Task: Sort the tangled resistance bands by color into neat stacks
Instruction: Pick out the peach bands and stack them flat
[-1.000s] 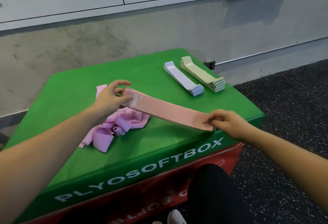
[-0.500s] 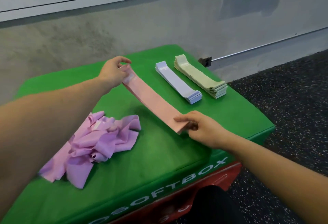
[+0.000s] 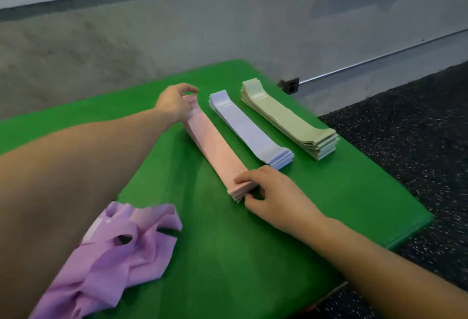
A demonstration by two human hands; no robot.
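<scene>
A stack of pink bands [image 3: 215, 146] lies flat on the green soft box [image 3: 316, 192], parallel to a blue stack [image 3: 249, 129] and a light green stack [image 3: 288, 120] on its right. My left hand [image 3: 174, 102] pinches the far end of the pink stack. My right hand [image 3: 268, 192] pinches its near end between thumb and fingers. A tangled heap of purple bands [image 3: 119, 255] sits at the near left, partly hidden behind my left forearm.
The box's right edge drops to a dark speckled floor [image 3: 417, 129]. A grey wall [image 3: 177, 27] with a metal rail and a small bracket [image 3: 290, 85] runs behind the box.
The pink stack has been carried away from the purple heap, turned parallel to the blue stack and laid flat beside it. Both hands kept hold of its ends.
</scene>
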